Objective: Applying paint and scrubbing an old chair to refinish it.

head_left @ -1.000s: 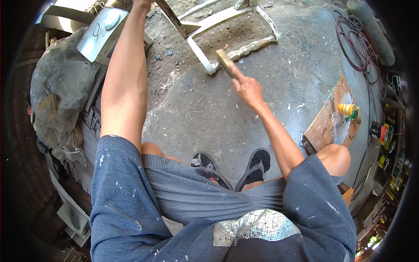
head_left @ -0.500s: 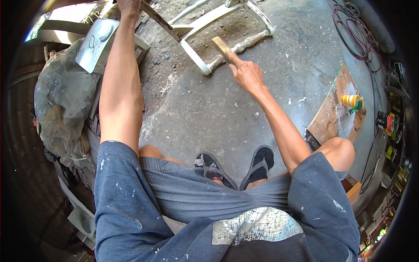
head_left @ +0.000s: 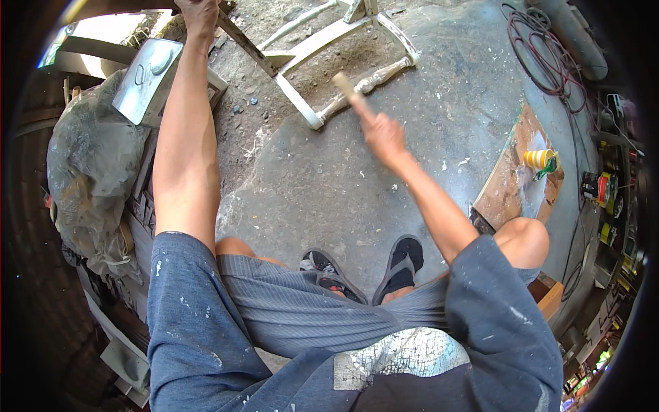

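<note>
A worn, white-painted wooden chair frame [head_left: 328, 47] lies tipped on the ground ahead of me, with a turned rail [head_left: 374, 79] on its near side. At the top edge, my left hand [head_left: 199, 17] is closed round the far end of a darker wooden part [head_left: 241, 40] that joins the frame; some fingers are cut off by the picture's edge. My right hand [head_left: 386, 141] grips a short, flat tan piece like a wooden handle [head_left: 345, 86], blurred by motion. Its far end overlaps the turned rail in view; whether they touch, I cannot tell.
A stained board [head_left: 504, 172] at right carries a yellow-and-white striped cup [head_left: 537, 159]. Beyond it lie coiled hoses [head_left: 539, 58] and cans [head_left: 597, 187]. At left are a plastic-covered heap [head_left: 93, 172] and a shiny metal sheet [head_left: 145, 82]. My sandalled feet [head_left: 364, 271] rest on concrete.
The chair frame appears slightly lower and further left, as does most of the scene. My right hand has shifted a little down and left with the tan piece. The left hand keeps its grip.
</note>
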